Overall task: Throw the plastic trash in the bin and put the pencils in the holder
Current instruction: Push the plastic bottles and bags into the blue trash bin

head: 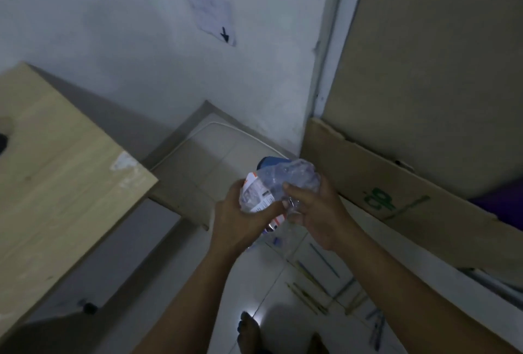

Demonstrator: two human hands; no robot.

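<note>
A crumpled wad of plastic trash (276,188) is held in mid-air between both hands, above the tiled floor (277,305). The left hand (240,219) is curled round its printed side from below; the right hand (317,213) is closed on its clear side. A blue bin (273,161) is partly hidden just behind the plastic. Pencils (314,287) are scattered on the floor below, beside a leaning cardboard sheet (396,184). A wooden worktop (56,169) is seen at left.

Pencils (317,288) lie scattered on the tiled floor (283,305)
</note>
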